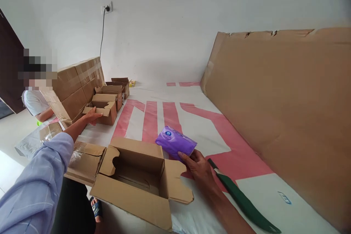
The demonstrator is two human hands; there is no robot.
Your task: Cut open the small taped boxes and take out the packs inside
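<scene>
My right hand [200,170] pinches the near end of a purple soft packet [175,142] and holds it just above the far right corner of an open cardboard box [137,179]. That box lies in front of me with its flaps spread out, and its inside looks bare. My left hand [91,117], on an arm in a light blue sleeve, reaches far to the left. Its fingers lie stretched out on the front flap of a small open cardboard box [105,111].
Several more small open boxes [115,89] stand in a row toward the wall, beside large taped cartons [76,84]. Another person [35,102] sits at the far left. A big cardboard sheet [279,117] leans along the right. A green strip [244,201] lies on the white-and-pink mat [170,117].
</scene>
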